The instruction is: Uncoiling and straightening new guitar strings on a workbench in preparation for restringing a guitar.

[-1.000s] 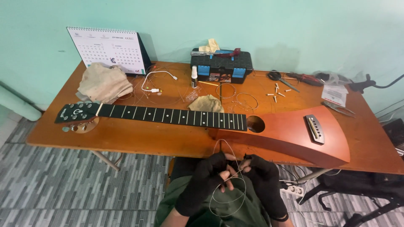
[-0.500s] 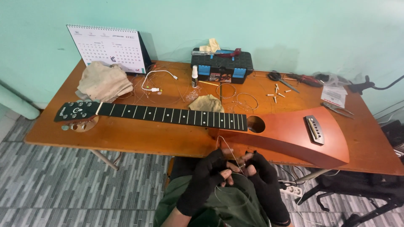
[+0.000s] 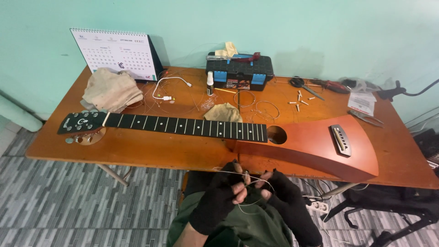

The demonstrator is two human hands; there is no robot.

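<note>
**Two gloved hands pinch a loose guitar string at the table's near edge**

Both hands wear black fingerless gloves and meet just below the near edge of the wooden table [image 3: 137, 153], above the person's green-clad lap. The left hand [image 3: 219, 196] has its bare fingertips [image 3: 238, 192] curled inward and closed on a thin guitar string [image 3: 249, 208]. The right hand [image 3: 281, 190] faces it, fingers bent and pinched on the same wire right beside the left fingertips. The hands nearly touch.

The string runs between the two sets of fingertips. One pale strand leads off to the left past the left hand's knuckles, and a slack loop hangs below the fingers over the lap. It is too fine to tell exactly which fingers press it.

Directly above the hands lies a travel guitar [image 3: 315, 148] with a narrow reddish-brown wedge body, flat on the table, its sound hole and bridge facing up. Its black fretboard reaches left to the headstock [image 3: 82, 123], which is well apart from the hands.

Farther back on the table sit a beige cloth [image 3: 111, 90], a desk calendar [image 3: 114, 54] against the wall, a white cable [image 3: 167, 88], a small spray bottle [image 3: 210, 83], a black toolbox [image 3: 239, 73] with blue latches, coiled spare strings [image 3: 256, 104], white bridge pins [image 3: 299, 101] and pliers [image 3: 333, 85].
</note>
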